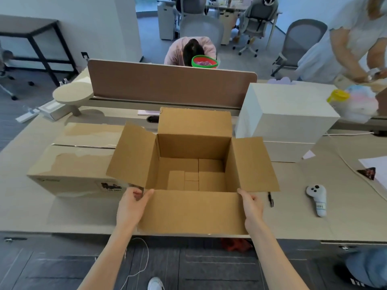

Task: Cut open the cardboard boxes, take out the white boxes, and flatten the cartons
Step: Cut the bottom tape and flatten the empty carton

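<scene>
Open carton point(192, 164) sits mid-desk, all four top flaps folded out, inside empty, bottom flaps closed and meeting at the floor of the box. Near flap point(192, 212) hangs toward the person and reaches the desk point(293, 216) front edge. Left hand point(133, 204) clamps the near flap's left edge, thumb on top, fingers curled round the side; right hand point(252, 206) does the same on the right edge. Both hands are closed on cardboard, nothing else held. White box point(293, 114) is already out, standing on the desk behind the carton's right flap, close to it. Sealed carton point(79, 164) lies just left, tape seam along its top, not yet cut; the open carton's left flap overlaps it in view, contact unclear. Slim dark tool point(270, 199), cutter or pen, can't tell, lies just right of the right hand; white controller point(317, 199) lies further right. Likely step: start flattening the empty carton. Risks: the bottom looks closed, so pressing the walls flat may buckle or tear the cardboard rather than fold it. A grip on one flap only means a pull could bend the flap instead of moving the box, or drag it off the front edge. Swinging it round could hit the white box or sweep the tool and controller off the desk. Other people are near the far side, so keep swings tight.
</scene>
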`<state>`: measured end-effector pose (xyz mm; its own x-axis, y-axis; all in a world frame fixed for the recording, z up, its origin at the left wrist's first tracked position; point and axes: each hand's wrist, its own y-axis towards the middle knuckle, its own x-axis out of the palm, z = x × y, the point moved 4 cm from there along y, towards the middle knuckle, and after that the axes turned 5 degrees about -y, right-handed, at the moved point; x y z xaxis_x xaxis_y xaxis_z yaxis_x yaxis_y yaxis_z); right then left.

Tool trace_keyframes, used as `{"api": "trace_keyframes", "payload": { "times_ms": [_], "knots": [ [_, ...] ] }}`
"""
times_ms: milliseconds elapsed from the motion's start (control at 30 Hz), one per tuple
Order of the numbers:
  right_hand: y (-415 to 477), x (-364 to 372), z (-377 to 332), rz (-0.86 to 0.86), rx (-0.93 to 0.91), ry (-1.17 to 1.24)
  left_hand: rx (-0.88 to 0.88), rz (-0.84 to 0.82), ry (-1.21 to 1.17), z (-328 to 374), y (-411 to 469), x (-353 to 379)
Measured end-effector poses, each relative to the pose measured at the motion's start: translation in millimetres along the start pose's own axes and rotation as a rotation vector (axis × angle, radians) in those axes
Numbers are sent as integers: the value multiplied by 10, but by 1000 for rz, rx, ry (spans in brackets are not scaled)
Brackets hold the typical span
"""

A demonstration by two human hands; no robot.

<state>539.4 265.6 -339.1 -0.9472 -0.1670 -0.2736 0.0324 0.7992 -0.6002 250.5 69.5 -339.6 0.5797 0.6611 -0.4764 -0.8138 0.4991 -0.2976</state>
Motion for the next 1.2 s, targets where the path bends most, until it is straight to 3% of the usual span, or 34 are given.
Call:
{"api": "trace_keyframes", "payload": {
  "times_ms": [167, 300, 367, 467, 800, 900, 1033, 1200],
  "knots": [
    [21, -1, 34, -179, 57, -41, -102, -193, -152, -55, -9, 91],
    [95, -82, 61, -283, -42, -15, -167, -180, -235, -30, 5, 37],
    [117, -155, 36, -263, -129, 14, -187, -199, -340, 52, -4, 16],
    [-19, -212, -129, -200, -345, -5, -70, -156, -425, 196, -33, -44],
    [-215, -318, -592, -11, -494, 119, 206, 27, -530, 681, -77, -70],
    [-218, -305, -650, -11, -518, 113, 199, 44, -552, 726, -63, -70],
    [-237, -298, -707, -28, -497, 132, 135, -89, -586, 722, -17, -28],
    [-128, -257, -538, -109, -330, 218, 28, -161, -557, 562, 0, 51]
  ]
}}
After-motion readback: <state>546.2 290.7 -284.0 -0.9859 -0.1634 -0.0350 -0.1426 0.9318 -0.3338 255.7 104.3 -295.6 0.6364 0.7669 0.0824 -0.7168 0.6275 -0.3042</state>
